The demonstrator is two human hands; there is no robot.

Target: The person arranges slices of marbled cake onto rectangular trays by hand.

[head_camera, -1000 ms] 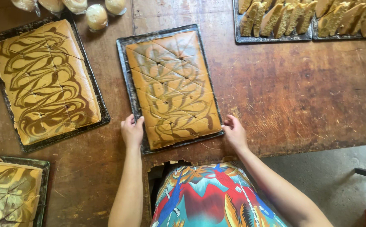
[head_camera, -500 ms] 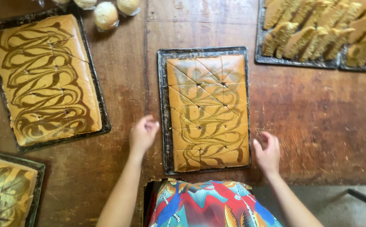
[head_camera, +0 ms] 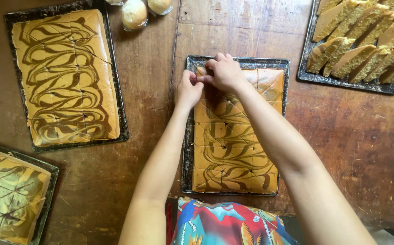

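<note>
Brown-swirled marble cake (head_camera: 233, 149) fills the dark tray (head_camera: 188, 136) right in front of you, and your left hand (head_camera: 188, 88) and right hand (head_camera: 225, 71) pinch its far left corner piece together. A second swirled cake (head_camera: 65, 75) lies left, sliced wedges (head_camera: 364, 38) far right, round buns (head_camera: 134, 13) beyond; your right forearm covers the cake's middle.

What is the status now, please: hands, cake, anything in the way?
Left hand and right hand together at far left corner of middle cake. Cake scored, in dark tray. Grip unclear. Nothing blocking.
</note>
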